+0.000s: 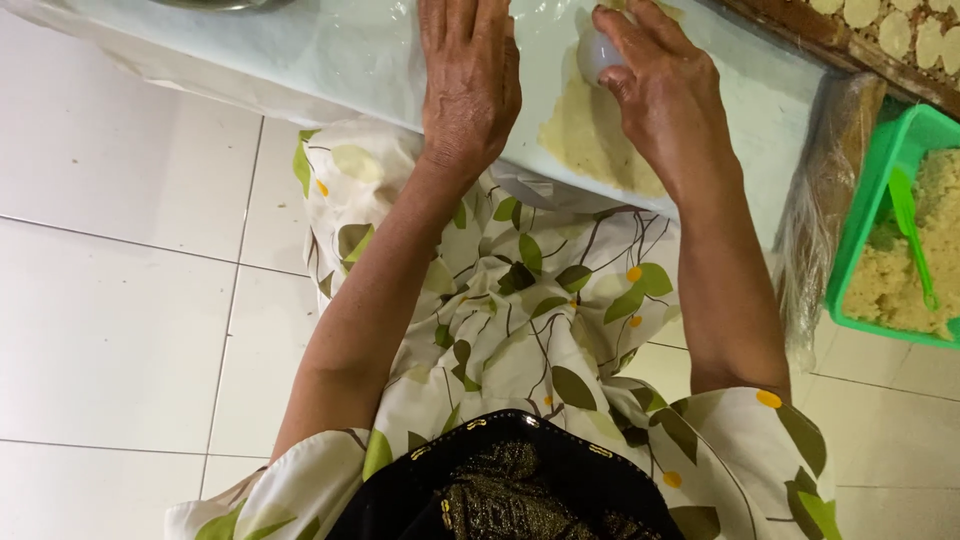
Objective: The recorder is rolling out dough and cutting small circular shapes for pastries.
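Observation:
My left hand (468, 75) lies flat, palm down, on the pale plastic-covered board (330, 50), just left of a flattened sheet of yellowish dough (590, 135). My right hand (655, 85) grips a small white rounded cutter (598, 52) and holds it against the top edge of the dough. Most of the cutter is hidden under my fingers. Both forearms reach forward over my lap, which is covered by leaf-patterned cloth.
A green plastic tub (862, 215) of crumbly yellow dough with a green spoon (910, 225) stands at the right. A wooden tray (800, 25) with several round dough pieces sits top right. Clear plastic wrap (815, 230) hangs beside the board. White tiled floor (110, 300) lies to the left.

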